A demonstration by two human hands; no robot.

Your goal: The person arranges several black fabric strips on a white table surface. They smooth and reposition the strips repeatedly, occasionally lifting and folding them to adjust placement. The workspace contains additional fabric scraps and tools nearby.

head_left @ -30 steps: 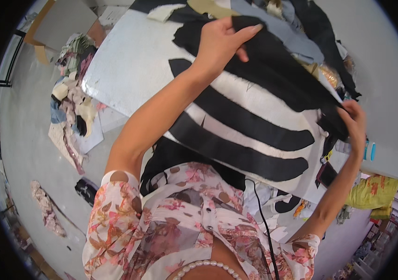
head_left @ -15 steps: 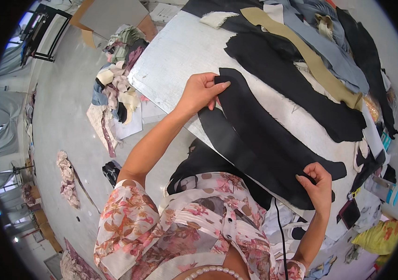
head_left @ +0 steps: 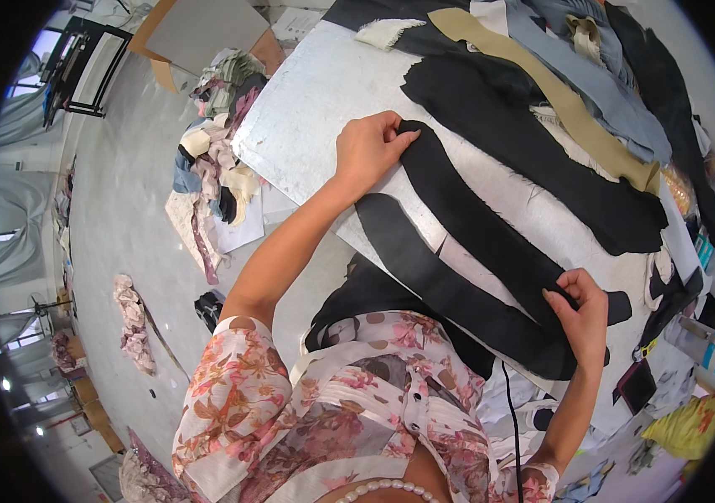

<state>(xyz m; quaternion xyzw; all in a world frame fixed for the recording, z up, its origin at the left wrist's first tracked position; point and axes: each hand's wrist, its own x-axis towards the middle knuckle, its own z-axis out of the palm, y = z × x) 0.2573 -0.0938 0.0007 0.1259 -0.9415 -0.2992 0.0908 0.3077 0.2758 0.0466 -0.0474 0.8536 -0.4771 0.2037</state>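
Observation:
A long curved black fabric strip (head_left: 479,222) lies on the pale grey table (head_left: 316,126). My left hand (head_left: 367,149) pinches its far end. My right hand (head_left: 580,312) pinches its near end by the table's right side. A second, wider black strip (head_left: 441,289) lies flat beside it, closer to my body, with a narrow gap of table between the two.
Farther across the table lie a large black cloth piece (head_left: 542,159), a tan strip (head_left: 559,101) and grey-blue fabric (head_left: 617,109). A heap of scraps (head_left: 211,180) sits on the floor to the left, near a cardboard box (head_left: 198,33). Small items crowd the table's right edge.
Both hands have carried the black strip toward me and laid it down beside the wider black strip. The view has shifted, so more of the table and floor shows.

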